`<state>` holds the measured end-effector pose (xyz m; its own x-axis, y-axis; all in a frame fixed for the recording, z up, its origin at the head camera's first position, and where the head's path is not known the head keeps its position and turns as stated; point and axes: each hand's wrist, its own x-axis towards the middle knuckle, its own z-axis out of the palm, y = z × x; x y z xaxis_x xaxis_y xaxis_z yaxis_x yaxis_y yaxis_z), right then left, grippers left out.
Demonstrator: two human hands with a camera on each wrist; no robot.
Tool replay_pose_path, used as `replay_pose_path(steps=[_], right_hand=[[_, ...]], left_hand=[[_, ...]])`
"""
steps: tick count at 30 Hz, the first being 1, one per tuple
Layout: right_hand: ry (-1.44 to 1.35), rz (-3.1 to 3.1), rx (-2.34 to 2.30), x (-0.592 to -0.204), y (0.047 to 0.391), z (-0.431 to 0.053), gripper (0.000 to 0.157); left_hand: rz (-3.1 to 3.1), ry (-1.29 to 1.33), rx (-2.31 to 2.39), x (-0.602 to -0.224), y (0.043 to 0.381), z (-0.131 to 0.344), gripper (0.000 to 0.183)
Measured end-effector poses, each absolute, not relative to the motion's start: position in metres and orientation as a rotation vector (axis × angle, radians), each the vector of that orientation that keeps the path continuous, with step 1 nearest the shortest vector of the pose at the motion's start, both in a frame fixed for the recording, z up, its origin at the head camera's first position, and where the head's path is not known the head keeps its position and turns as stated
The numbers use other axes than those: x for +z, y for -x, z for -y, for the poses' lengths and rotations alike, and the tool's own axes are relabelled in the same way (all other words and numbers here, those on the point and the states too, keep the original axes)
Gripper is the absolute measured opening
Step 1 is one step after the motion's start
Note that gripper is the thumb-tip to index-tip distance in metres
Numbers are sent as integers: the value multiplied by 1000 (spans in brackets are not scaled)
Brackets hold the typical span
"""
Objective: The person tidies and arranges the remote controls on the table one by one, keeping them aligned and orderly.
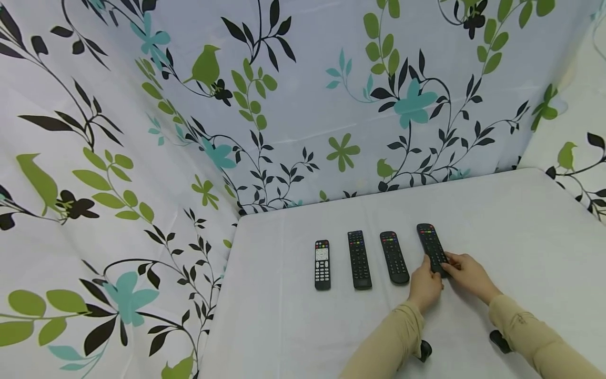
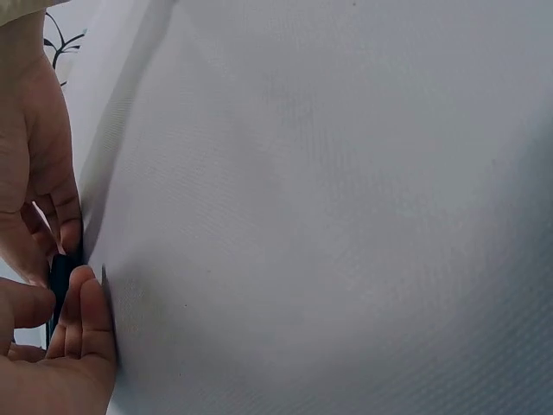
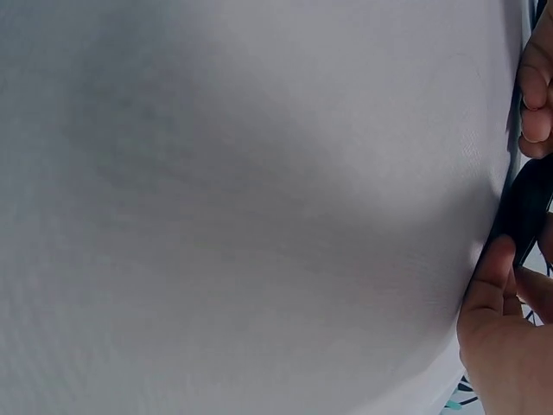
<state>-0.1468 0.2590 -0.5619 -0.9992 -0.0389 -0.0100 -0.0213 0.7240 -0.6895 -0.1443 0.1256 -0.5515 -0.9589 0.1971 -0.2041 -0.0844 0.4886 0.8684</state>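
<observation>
Four black remote controls lie in a row on the white table. My two hands are at the near end of the rightmost remote control [image 1: 430, 243], a long one with small colored buttons near its top. With thumb and fingers, my left hand [image 1: 425, 284] pinches its lower left side. On the opposite edge my right hand [image 1: 470, 275] grips it, thumb over the button face. The left wrist view shows the remote's dark end [image 2: 60, 281] between both hands. In the right wrist view its dark underside [image 3: 525, 207] is held by the right fingers, close over the cloth.
Left of my hands lie a remote with a rounded end [image 1: 394, 258], a longer straight one [image 1: 359, 260] and a smaller one with white buttons [image 1: 322, 265]. White cloth covers the table [image 1: 279, 316]. A leaf-and-bird patterned curtain [image 1: 303, 105] hangs behind and at both sides.
</observation>
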Motion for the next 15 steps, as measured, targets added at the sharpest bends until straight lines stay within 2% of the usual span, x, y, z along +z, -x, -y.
replay_pose_path(steps=[15], right_hand=[[68, -2873, -1166, -560, 150, -260, 47]], left_hand=[[-2510, -108, 1415, -550, 147, -128, 55]])
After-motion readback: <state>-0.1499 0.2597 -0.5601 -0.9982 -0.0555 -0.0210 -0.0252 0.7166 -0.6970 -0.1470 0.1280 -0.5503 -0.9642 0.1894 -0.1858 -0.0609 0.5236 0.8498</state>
